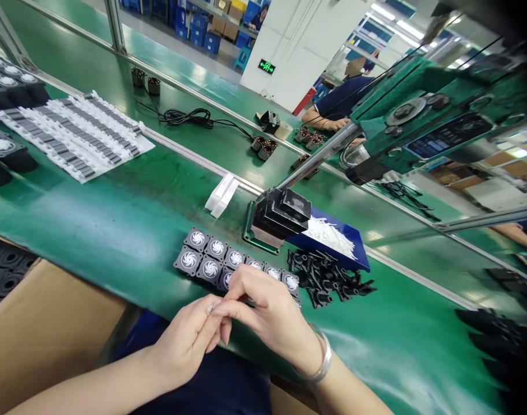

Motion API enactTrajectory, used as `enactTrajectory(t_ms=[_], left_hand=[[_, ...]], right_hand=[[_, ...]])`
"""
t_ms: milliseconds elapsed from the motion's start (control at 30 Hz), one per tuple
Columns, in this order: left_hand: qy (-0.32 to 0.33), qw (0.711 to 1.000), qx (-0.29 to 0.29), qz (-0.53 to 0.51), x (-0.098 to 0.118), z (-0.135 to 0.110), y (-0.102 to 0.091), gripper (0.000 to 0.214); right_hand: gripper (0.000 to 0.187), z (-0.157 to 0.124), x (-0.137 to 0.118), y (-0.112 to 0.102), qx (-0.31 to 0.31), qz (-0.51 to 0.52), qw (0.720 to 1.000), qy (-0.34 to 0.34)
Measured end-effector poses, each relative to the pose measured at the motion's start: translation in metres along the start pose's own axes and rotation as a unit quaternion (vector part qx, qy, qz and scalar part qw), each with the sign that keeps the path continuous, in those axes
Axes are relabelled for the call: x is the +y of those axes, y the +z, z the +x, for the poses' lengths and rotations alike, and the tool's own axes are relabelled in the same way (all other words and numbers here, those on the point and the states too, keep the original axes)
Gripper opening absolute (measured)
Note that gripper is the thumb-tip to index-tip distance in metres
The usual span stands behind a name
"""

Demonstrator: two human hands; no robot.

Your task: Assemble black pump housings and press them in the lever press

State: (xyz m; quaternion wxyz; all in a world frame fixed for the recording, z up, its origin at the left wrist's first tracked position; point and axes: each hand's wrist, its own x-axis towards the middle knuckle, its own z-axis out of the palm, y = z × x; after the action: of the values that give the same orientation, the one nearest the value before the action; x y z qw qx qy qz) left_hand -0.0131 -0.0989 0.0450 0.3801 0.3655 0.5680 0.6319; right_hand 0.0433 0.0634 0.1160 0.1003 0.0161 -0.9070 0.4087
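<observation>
In front of my body, my left hand (pixel 185 334) and my right hand (pixel 270 311) meet, fingers closed and tips touching. Pinched where they join is a small pale, shiny piece (pixel 211 308), mostly covered by the fingers, its kind unclear. My right wrist wears a silver bangle (pixel 323 358). Just beyond the hands stand two rows of square black housings (pixel 210 270) with white swirl-shaped faces, partly hidden by my right hand. To their right lies a heap of loose black plastic parts (pixel 332 279).
A blue tray (pixel 362 260) holds thin white strips. Beside it stands a black metal fixture (pixel 278 216) under a green press (pixel 423 115). A white block (pixel 221 195), a sheet of gray-and-white parts (pixel 79 135) and coils (pixel 263 148) lie farther off. Another person (pixel 339 104) sits opposite.
</observation>
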Motion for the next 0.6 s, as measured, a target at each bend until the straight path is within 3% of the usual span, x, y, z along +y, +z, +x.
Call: enactTrajectory(t_ms=[100, 200, 333, 433, 600], left_hand=[[-0.001, 0.999, 0.019, -0.027, 0.001, 0.002, -0.001, 0.042], [-0.02, 0.996, 0.056, -0.064, 0.001, 0.004, -0.003, 0.04], [-0.048, 0.991, 0.081, -0.094, -0.001, 0.003, -0.005, 0.042], [-0.058, 0.991, 0.074, -0.099, 0.0, 0.001, -0.006, 0.042], [-0.065, 0.99, 0.065, -0.104, 0.0, 0.002, -0.007, 0.044]], right_hand=[[0.029, 0.006, -0.001, -0.003, 0.001, 0.033, 0.999, -0.014], [0.024, 0.015, 0.002, -0.01, 0.041, 0.056, 0.998, -0.006], [0.011, 0.031, 0.012, -0.018, 0.112, -0.039, 0.992, 0.047], [0.012, 0.04, 0.02, -0.016, 0.1, -0.103, 0.989, 0.028], [0.016, 0.047, 0.032, -0.006, 0.1, -0.125, 0.987, 0.009]])
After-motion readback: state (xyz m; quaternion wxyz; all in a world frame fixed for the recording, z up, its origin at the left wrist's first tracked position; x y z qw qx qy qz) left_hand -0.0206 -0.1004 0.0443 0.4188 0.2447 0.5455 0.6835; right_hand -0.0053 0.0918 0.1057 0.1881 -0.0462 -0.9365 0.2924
